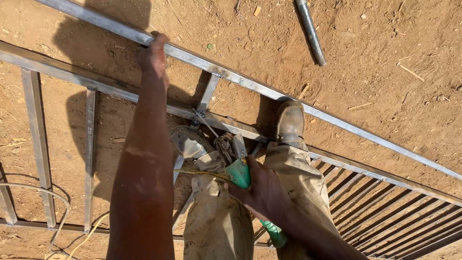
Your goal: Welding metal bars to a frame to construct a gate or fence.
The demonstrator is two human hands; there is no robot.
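Far left: loose cable [57, 202] curling over bare dirt ground [385, 43], beside upright bars of a steel gate frame [36, 125] lying flat. Left hand [153, 55] stretched forward, grip closed over the top rail [240, 79], seemingly to steady the frame. Centre: two dusty shoes [290, 120] planted on and between the rails, likely pinning the work down. Right hand [262, 192] wrapped tight round a green-handled electrode holder [240, 175], welding rod [206, 123] angled up-left, tip at the joint of short upright and middle rail. Upper right: separate metal pipe [310, 31] resting apart on the dirt
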